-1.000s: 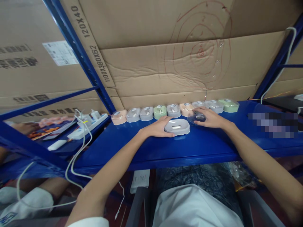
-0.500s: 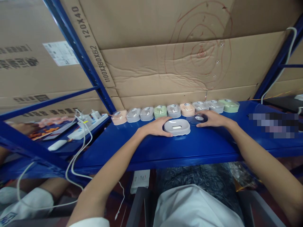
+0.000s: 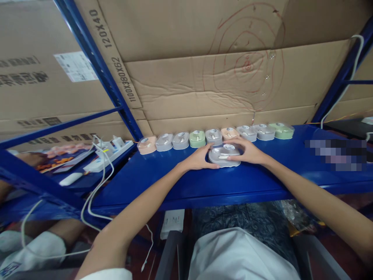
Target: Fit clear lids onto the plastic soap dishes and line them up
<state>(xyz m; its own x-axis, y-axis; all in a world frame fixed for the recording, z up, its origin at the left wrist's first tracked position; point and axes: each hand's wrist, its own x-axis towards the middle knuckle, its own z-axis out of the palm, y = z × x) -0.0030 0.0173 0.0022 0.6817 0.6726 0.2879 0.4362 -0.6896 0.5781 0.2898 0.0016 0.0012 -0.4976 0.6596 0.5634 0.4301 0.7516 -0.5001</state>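
On the blue shelf lies a grey oval soap box [image 3: 222, 162], directly in front of me. My left hand [image 3: 199, 158] is wrapped round its left side, thumb at the front. A clear plastic lid [image 3: 229, 147] with a round sticker sits over the box top, and my right hand [image 3: 248, 151] grips it at the right side. Whether the lid is fully seated I cannot tell. Just behind stands a row of similar lidded boxes, among them a peach one [image 3: 147, 145], a green one [image 3: 197, 139] and a grey one [image 3: 180, 140].
Blue metal posts [image 3: 99, 70] and a cardboard wall [image 3: 186, 77] bound the shelf. At left are a white power strip [image 3: 124, 149] with hanging cables and another person's arm [image 3: 67, 230]. A pixelated patch [image 3: 338, 155] covers something at right.
My right hand has brought the clear lid leftward from beside the grey box to over its top. My left hand and the box have shifted slightly to the right.
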